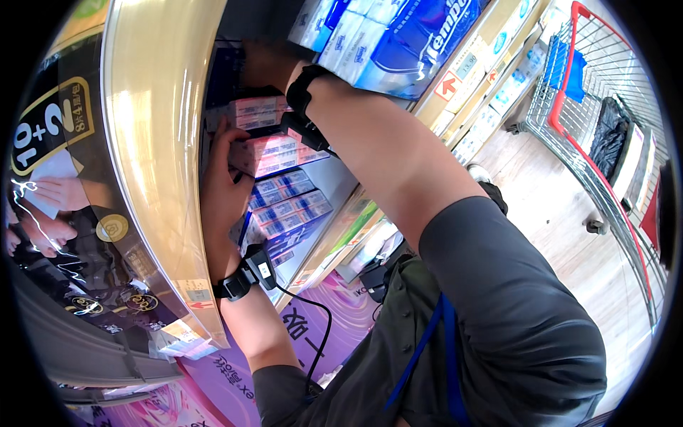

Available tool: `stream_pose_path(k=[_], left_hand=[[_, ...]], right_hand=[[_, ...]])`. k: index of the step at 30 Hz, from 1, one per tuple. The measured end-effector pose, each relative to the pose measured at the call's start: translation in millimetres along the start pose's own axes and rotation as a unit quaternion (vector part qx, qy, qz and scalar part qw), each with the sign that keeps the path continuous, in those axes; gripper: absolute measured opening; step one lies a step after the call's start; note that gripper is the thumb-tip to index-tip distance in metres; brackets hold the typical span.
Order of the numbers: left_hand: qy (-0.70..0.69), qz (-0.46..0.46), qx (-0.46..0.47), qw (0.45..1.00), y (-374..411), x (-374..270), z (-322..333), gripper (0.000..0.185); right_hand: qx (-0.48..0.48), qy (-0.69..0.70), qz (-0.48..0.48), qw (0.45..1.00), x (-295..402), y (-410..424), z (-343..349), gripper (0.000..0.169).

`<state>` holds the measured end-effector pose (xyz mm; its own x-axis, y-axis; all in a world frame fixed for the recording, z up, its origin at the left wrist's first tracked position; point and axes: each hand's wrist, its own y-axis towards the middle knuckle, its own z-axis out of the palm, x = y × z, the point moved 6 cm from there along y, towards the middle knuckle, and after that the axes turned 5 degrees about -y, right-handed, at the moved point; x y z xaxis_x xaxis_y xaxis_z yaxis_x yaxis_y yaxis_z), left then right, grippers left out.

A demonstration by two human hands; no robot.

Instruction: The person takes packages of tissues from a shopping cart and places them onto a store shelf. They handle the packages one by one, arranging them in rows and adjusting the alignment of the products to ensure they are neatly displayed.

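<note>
My left hand [221, 176] is inside a shelf bay, its thumb and fingers around the near end of a pink multipack of pocket tissues [277, 153]. A second pink multipack [259, 113] lies just behind it. Nearer to me are blue-and-white tissue multipacks [291, 208], stacked in the same bay. My right hand [267, 64] reaches deeper into the shelf, beside a dark blue pack [225, 72]. Shadow hides its fingers, so its hold is not visible. Large blue Tempo tissue packs [397, 48] stand beside my right wrist. Both wrists wear black straps with small devices.
A gold-edged shelf panel [155, 160] curves along the left, next to a dark printed display [58, 197]. Price-tag rails [453, 80] border the shelf. A wire shopping cart [565, 133] with a red handle stands on the floor at right. A cable [325, 320] hangs from my left wrist.
</note>
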<state>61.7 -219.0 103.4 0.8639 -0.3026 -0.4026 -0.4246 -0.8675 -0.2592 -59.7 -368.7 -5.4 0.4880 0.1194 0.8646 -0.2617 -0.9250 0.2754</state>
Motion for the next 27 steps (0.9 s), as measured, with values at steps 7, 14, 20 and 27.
stream_pose_path(k=[7,14,20,27], left_hand=[[0.018,0.013,0.002,1.0,-3.6,-7.3,-0.2,0.059],[0.019,0.009,0.005,1.0,-5.7,-0.7,-0.8,0.056],[0.034,-0.005,-0.003,0.999,-5.0,-20.9,2.1,0.055],[0.001,-0.004,0.006,1.0,-6.5,-26.6,4.2,0.058]], right_hand=[[0.018,-0.034,0.03,0.999,-21.8,3.4,6.6,0.04],[0.023,-0.032,0.033,0.999,-25.0,5.2,33.7,0.044],[0.071,-0.014,0.051,0.996,-24.5,0.2,36.9,0.042],[0.162,-0.081,0.015,0.983,-7.4,-19.1,14.5,0.041]])
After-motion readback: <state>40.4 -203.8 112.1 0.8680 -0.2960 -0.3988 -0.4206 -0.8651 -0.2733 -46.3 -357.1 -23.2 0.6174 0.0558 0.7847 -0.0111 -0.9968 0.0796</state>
